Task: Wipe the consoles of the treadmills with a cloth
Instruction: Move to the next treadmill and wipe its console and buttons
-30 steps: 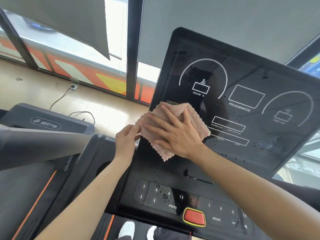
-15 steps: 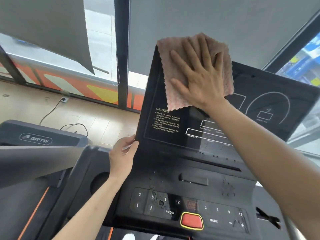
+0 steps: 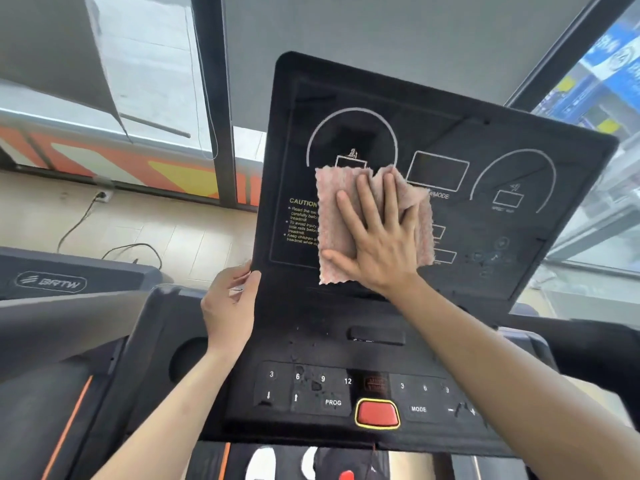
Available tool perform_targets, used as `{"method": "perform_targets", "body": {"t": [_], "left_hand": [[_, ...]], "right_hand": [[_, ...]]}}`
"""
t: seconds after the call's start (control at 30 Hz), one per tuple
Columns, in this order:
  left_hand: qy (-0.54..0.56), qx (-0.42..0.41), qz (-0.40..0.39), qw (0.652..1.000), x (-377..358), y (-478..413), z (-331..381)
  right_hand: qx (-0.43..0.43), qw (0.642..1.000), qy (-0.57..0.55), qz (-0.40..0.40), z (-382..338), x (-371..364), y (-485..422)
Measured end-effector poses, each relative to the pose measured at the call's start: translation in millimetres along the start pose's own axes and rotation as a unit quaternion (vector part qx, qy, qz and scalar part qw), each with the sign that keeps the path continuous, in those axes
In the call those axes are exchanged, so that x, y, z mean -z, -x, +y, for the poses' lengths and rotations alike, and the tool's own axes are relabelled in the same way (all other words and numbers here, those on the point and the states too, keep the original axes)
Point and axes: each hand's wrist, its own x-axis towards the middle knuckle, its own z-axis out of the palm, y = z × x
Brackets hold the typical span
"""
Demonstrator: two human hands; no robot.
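While the left hand (image 3: 230, 308) pinches the tilted black treadmill console's (image 3: 433, 140) left edge, the right hand (image 3: 377, 237), fingers spread pointing far, presses the upright pink rectangular cloth (image 3: 332, 216) flat.

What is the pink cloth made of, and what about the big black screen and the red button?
The pink cloth looks like soft microfibre or terry: its surface is fuzzy and its edges wavy. The black screen seems to be glossy hard plastic or glass, since it shows faint reflections and printed white lines. The red button looks like smooth plastic or rubber with a yellow rim; which one is hard to tell.
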Motion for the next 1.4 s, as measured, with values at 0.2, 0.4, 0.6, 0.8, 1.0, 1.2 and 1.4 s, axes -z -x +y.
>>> {"method": "perform_targets", "body": {"t": [0.2,0.4,0.6,0.8,1.0,1.2,1.4], "left_hand": [[-0.009,0.013,-0.021,1.0,3,2,5],[-0.032,-0.009,-0.047,0.998,7,5,7],[-0.125,-0.186,-0.024,0.974,1,24,-2],[-0.176,-0.365,-0.16,0.9,-26,43,3],[-0.282,-0.417,-0.198,0.841,-45,50,-4],[-0.285,-0.395,-0.19,0.852,-49,53,-8],[-0.281,-0.376,-0.186,0.863,-52,52,-3]], "right_hand": [[-0.002,1.0,0.0,-0.009,-15,-17,51],[0.003,1.0,0.008,-0.006,-3,-15,41],[-0.068,0.997,0.016,0.029,34,10,-13],[-0.139,0.99,-0.002,0.036,88,46,-73],[-0.171,0.985,0.001,0.027,92,49,-75],[-0.174,0.984,0.027,0.027,75,24,-29],[-0.152,0.988,0.017,0.011,45,-9,42]]}}
